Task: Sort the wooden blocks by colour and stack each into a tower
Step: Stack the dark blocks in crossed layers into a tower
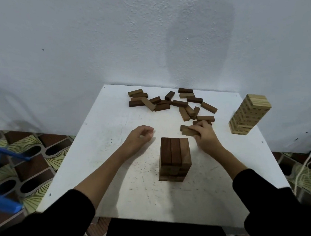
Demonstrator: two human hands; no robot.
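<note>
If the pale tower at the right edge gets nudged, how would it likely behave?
The pale tower is tall, narrow and built of loose stacked layers, so it would probably tip or shed blocks rather than slide. It stands near the table edge, so pieces might drop off.

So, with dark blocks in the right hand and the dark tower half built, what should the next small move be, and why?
Probably carry the blocks gripped by the right hand over to the dark tower and lay them crosswise on its top layer. That layer looks complete with three blocks side by side, and the left hand holds nothing, free to steady it.
</note>
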